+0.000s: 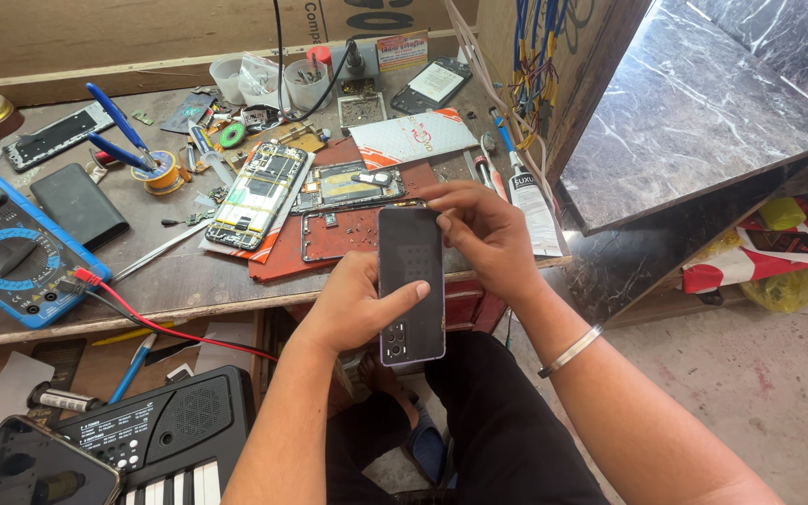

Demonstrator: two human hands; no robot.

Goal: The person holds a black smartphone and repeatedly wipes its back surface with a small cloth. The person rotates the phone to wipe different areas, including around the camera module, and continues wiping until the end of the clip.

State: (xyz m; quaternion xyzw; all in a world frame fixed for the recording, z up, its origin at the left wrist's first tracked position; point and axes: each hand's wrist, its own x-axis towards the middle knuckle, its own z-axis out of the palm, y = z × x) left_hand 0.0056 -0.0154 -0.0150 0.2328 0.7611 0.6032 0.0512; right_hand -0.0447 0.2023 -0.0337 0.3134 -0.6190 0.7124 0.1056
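Held up over the lap, just in front of the workbench (189,290) edge: one phone back cover (411,281), dark, flat, smooth and shiny, long with round corners, camera holes at the near end. Left hand (353,304) wrapped round its left side from below, thumb pressed flat across the middle of the glossy face. Right hand (483,234) pinching the far top corner, fingers curled down tight on the edge. Both hands closed on the cover, none open. A thin silver bangle (569,351) on the right wrist.

Behind the cover, on a flat red mat (278,257): one opened phone (256,194) with shiny little metal parts and green board showing, one more phone frame (348,184) lying beside it, and an empty thin frame (329,234) nearest the hands. Farther back, one black phone (432,84) lying face up and a white card sheet (413,138). One white glue tube (527,201) just right of the right hand.

On the left of the wooden, scratched top: one blue multimeter (7,252) with a round dial, its red wire (161,327) running off the edge. One flat black pouch (79,206). One pair of blue-handled pliers (119,131) by a roll of solder wire (163,173). Two white plastic cups (268,82) at the back.

Down low on the left: a black keyboard (170,430) with white keys, and one more dark phone (35,468) on top of it.
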